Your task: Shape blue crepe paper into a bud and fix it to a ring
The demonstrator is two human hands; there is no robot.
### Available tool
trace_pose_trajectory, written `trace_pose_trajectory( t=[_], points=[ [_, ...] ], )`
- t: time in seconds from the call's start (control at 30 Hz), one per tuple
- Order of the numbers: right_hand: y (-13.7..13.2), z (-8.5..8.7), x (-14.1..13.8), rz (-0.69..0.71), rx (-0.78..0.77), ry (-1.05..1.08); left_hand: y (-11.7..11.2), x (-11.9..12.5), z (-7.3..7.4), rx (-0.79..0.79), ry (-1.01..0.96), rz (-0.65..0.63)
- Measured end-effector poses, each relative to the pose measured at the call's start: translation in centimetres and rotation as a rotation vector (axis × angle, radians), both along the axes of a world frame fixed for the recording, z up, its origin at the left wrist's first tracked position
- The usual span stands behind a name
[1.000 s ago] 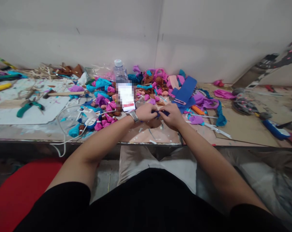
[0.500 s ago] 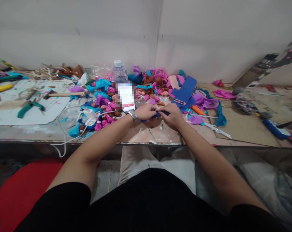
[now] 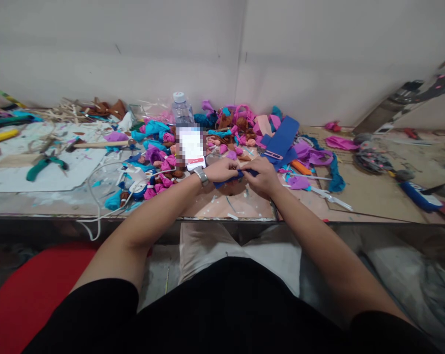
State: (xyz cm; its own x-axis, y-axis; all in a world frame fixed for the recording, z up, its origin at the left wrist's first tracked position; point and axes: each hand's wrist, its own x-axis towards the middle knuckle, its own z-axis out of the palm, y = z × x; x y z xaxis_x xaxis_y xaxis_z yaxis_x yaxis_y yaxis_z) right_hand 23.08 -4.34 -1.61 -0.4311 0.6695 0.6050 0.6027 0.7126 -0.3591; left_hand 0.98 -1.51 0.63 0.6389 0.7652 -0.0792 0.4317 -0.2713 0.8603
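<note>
My left hand (image 3: 223, 170), with a metal watch on its wrist, pinches one end of a dark blue crepe paper strip (image 3: 224, 183) low over the table. Close beside it, my right hand (image 3: 262, 174) has its fingers closed on the same blue paper. The fingertips nearly meet, and most of the paper is hidden under them. Behind my right hand lie wider blue paper strips (image 3: 283, 137) with a pink-handled blade (image 3: 273, 155) on top. A heap of crumpled pink and purple paper bits (image 3: 231, 147) spreads beyond both hands.
A phone (image 3: 195, 162) with a blurred screen leans before a plastic bottle (image 3: 183, 110). To the left are a white cable, a hammer (image 3: 100, 144) and green-handled pliers (image 3: 38, 168). At right lie an orange cutter (image 3: 301, 167), white scissors (image 3: 333, 198) and cardboard (image 3: 373, 196).
Both hands stay in almost the same place on the blue paper, with only slight finger movement. A little more of the blue paper shows below the left fingers.
</note>
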Motion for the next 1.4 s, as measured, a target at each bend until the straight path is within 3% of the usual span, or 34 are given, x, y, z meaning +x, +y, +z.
trace_pose_trajectory(
  t=[0.4,0.63,0.9,1.13,1.4],
  points=[
    [-0.1,0.1,-0.1,0.069,0.066,0.054,0.0,0.0,0.0,-0.146,-0.072,0.026],
    [-0.3,0.2,-0.1,0.001,-0.008,0.000,0.2,0.1,-0.6,-0.123,-0.064,0.015],
    [0.0,-0.2,0.0,-0.027,-0.003,-0.020,0.2,-0.3,-0.3,0.122,-0.003,-0.037],
    [0.4,-0.5,0.1,-0.047,-0.014,-0.037,-0.2,-0.2,0.3,0.462,0.148,0.038],
    [0.5,-0.7,0.1,-0.047,-0.025,-0.013,-0.6,0.0,0.5,0.559,0.183,0.107]
  ],
)
